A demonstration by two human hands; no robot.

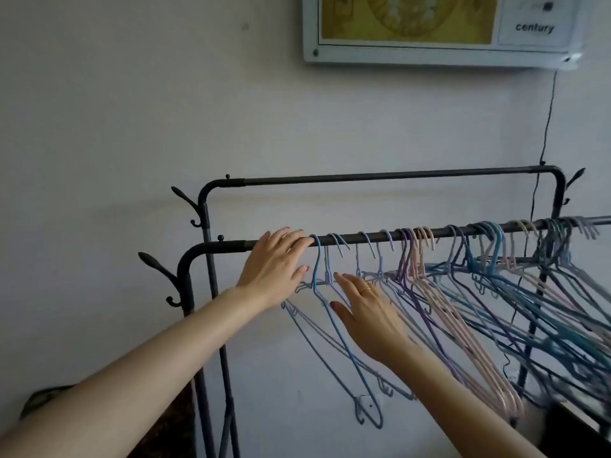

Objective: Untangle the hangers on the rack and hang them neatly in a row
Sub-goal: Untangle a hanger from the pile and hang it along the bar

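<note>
Left hand (276, 264) rests on the front bar of the black metal clothes rack (363, 239), fingers straight and close together beside the first blue wire hanger (317, 259). Right hand (367, 312) reaches in just below, fingers spread and relaxed, gripping nothing as far as this angle shows. Near the left end a few pale blue hangers (367, 246) hang spaced out. Further right, the crowded purple, pink and teal hangers (479, 279) cross and overlap. Early going, I'd say; most sorting remains.

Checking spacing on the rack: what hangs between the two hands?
In the head view, two blue wire hangers hang from the dark metal rail between the left hand and right hand.
</note>
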